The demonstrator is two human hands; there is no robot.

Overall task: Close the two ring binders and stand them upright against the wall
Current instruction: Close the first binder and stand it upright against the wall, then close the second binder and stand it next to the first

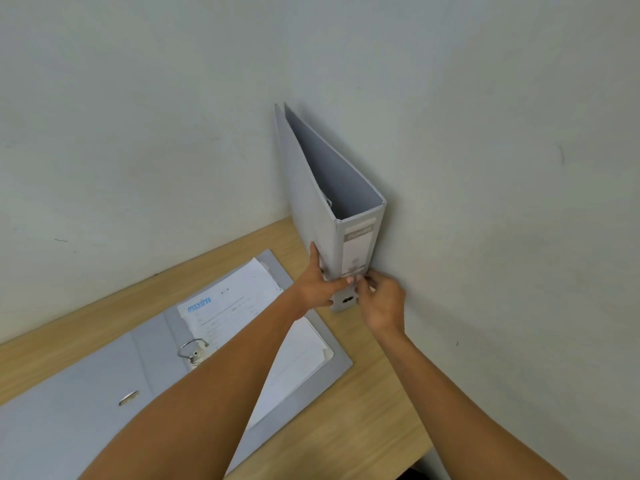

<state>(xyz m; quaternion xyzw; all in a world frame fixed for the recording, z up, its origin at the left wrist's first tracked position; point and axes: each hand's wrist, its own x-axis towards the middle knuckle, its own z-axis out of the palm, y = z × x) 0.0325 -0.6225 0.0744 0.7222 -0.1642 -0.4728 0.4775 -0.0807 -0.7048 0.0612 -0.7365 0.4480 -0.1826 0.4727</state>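
Left hand (pixel 317 289) is clamped on the lower edge of the standing binder (pixel 311 188), thumb flat up the cover and fingers curled across the foot of the spine, while the right hand (pixel 382 306) comes in at the other side with fingertips pinched together near the spine's bottom corner, just above the finger hole; whether it is actually gripping the board or only touching it I cannot tell. That binder stands on the desk (pixel 374 410), right in the corner with its far cover alongside the wall (pixel 485 133), and it looks empty, covers splayed a little at the top. So it should be light and stiff, rigid board that will not sag, but top-heavy for its narrow foot and liable to tip or slide on smooth wood; holding low at the spine, as both hands do, looks like the sensible place to steady it. Now the other one: the open binder (pixel 86 393) lies flat nearer the camera, partly under the left forearm, rings (pixel 193 346) shut and a thick stack of paper (pixel 242 306) on its right side. That one will probably be much heavier and floppier to lift; I'd fold the cover over first, then take it by the spine with a hand under the loaded side.
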